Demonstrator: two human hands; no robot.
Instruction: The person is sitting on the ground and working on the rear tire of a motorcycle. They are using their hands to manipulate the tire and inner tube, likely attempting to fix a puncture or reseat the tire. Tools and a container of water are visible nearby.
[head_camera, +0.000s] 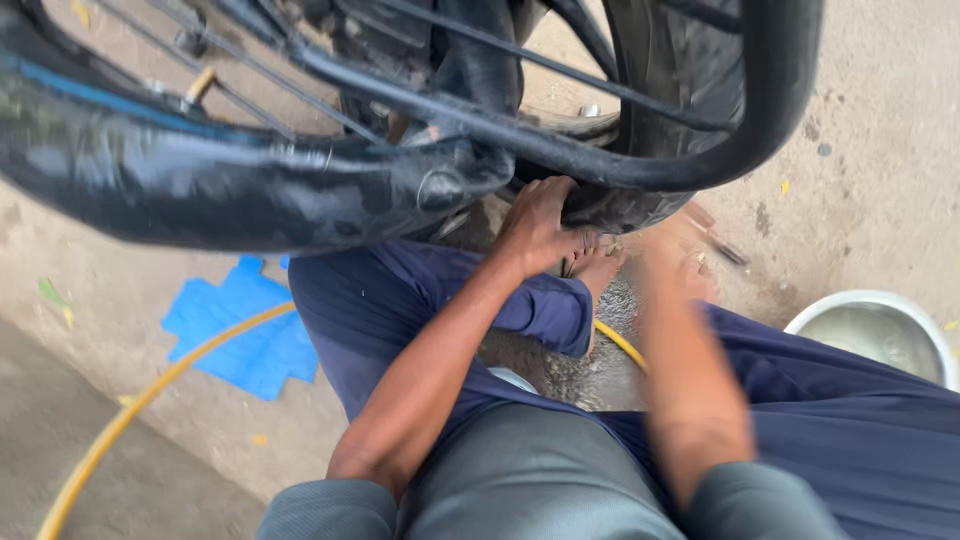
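Seen from above, looking down past grey sleeves and dark blue trousers. Left hand (540, 225) pressed on the black tyre (640, 205) at its lower edge, fingers curled over the rubber, gripping it. Right hand (680, 270) blurred beside the tyre, just right of the left; how far open, or whether holding anything, cannot tell. Bare foot (597, 268) directly beneath the tyre, toes close to the left hand.

Tyre at top centre, hemmed in tightly: black frame tubes (620, 170) curving round its outer edge, a wide glossy black mudguard (230, 180) stretching left across the upper frame. Spokes (250, 70) behind it at top left. Very little free room above the hands.

Below the tyre, a wet patch of concrete floor (100, 300) between the knees. Yellow hose (150, 400) arcing from the lower left corner toward the knees, reappearing under the right forearm. Blue sheet (245, 335) flat on the floor left of the left knee, jagged along its edges. White basin (880, 335) at the right edge, near the right thigh, partly cut off. More open floor at far left and upper right.
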